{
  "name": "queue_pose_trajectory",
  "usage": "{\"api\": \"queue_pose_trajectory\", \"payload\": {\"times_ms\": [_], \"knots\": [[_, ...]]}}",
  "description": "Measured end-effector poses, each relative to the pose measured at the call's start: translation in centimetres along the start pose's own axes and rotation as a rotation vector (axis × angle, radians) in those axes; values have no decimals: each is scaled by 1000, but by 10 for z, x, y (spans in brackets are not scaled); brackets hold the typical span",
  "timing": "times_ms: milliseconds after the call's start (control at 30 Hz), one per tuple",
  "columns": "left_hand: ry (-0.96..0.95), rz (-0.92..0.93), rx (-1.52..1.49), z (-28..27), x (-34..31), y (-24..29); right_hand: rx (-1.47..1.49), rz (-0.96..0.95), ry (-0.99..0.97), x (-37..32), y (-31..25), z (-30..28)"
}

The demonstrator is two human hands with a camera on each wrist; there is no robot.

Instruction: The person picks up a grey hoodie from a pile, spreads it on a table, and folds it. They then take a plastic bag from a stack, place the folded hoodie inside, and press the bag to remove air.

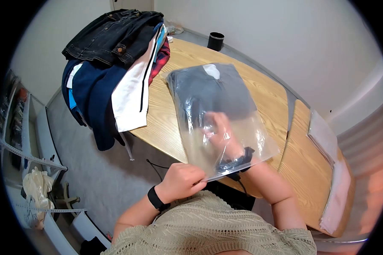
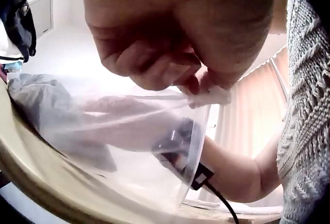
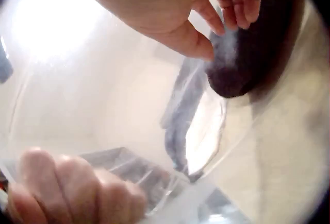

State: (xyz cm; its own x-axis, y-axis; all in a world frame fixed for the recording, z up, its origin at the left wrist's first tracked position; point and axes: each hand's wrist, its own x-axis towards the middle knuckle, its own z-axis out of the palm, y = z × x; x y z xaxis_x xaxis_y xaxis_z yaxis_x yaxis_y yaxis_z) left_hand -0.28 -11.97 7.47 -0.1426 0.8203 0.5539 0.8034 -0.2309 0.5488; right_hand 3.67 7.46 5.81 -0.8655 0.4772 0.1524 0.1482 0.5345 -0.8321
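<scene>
A clear plastic bag [image 1: 251, 134] lies over the wooden table's front, its open mouth toward me. Folded inside its far part is a dark grey garment [image 1: 212, 95], with a white patch near its top edge. My left hand [image 1: 183, 180] pinches the bag's rim at the left corner of the mouth; the left wrist view shows its fingers curled over the plastic edge. My right hand [image 1: 220, 131] is inside the bag up to the wrist. In the right wrist view, its loosely bent fingers [image 3: 240, 13] and thumb stand apart, right at the dark garment's edge.
A pile of clothes [image 1: 102, 80], with a black denim jacket on top, hangs over the table's [image 1: 164, 136] left edge. Packed light garments [image 1: 336, 195] lie at the right. A black bin [image 1: 215, 41] stands behind; shelving [image 1: 30, 114] is at the left.
</scene>
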Motion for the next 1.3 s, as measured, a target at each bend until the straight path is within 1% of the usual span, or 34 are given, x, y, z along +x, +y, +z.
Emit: {"api": "queue_pose_trajectory", "payload": {"times_ms": [67, 100, 167, 200, 233, 267, 300, 367, 400, 467, 533, 567, 633, 700, 767, 800, 833, 867, 900, 933, 967, 1033, 1067, 1100, 1167, 1233, 1267, 1300], "knots": [[22, 10, -3, 3, 3, 0, -416, -439, 311, 7, -13, -10], [52, 21, 6, 3, 5, 0, -416, -432, 316, 16, -12, -10], [53, 42, -5, 4, 10, 2, -486, -275, 191, 40, -8, -7], [29, 34, 10, 3, 12, 4, -484, -275, 194, 54, -5, -7], [7, 23, 28, 2, 14, 5, -524, -278, 142, 69, -3, -7], [10, 20, 34, 2, 16, 5, -564, -284, 85, 79, 0, -5], [40, 28, -3, 2, 18, 5, -558, -288, 80, 82, -3, 0], [66, 25, -39, 3, 17, 3, -788, -315, 26, 86, -7, 9], [50, 34, -60, 3, 15, 0, -781, -315, 20, 87, -5, 13], [31, 37, -80, 3, 12, -6, -896, -339, 49, 86, 0, 22], [-126, 60, -88, 4, 9, -10, -915, -334, 42, 86, -3, 24], [-132, 59, -91, 5, 8, -12, -940, -329, 43, 86, -3, 23], [-232, 123, -120, 9, 8, -17, -945, -337, 56, 90, 2, 27], [-271, 145, -123, 11, 9, -19, -955, -337, 82, 92, 5, 29], [-339, 156, -59, 7, 15, -17, -901, -362, 83, 94, 6, 27], [-345, 175, -53, 7, 17, -15, -870, -314, 23, 94, 3, 24], [-302, 137, -56, 8, 18, -14, -874, -315, 45, 95, 2, 19], [-259, 97, -62, 8, 19, -12, -815, -336, 30, 96, 5, 15], [-262, 110, -57, 7, 20, -8, -755, -356, 11, 95, 6, 11], [-231, 70, -43, 6, 21, -4, -639, -368, -23, 93, 9, 1], [-197, 28, -31, 4, 23, -1, -643, -370, -10, 87, 13, -5], [-190, 18, -13, 3, 22, 0, -785, -233, 195, 64, 6, -15], [-187, -5, 0, 4, 20, 1, -845, -135, 145, 56, 4, -20], [-187, -4, -3, 6, 19, 1, -847, -133, 144, 53, 6, -19], [-196, 13, -45, 11, 15, -2, -849, -65, 168, 51, 10, -12], [-208, 22, 11, 14, 10, -7, -820, -36, 144, 59, 11, -14], [-173, -5, -15, 15, 9, -10, -798, -20, 124, 63, 10, -16], [-213, -33, 38, 12, 6, -14, -788, -3, 130, 62, 11, -14]]}}
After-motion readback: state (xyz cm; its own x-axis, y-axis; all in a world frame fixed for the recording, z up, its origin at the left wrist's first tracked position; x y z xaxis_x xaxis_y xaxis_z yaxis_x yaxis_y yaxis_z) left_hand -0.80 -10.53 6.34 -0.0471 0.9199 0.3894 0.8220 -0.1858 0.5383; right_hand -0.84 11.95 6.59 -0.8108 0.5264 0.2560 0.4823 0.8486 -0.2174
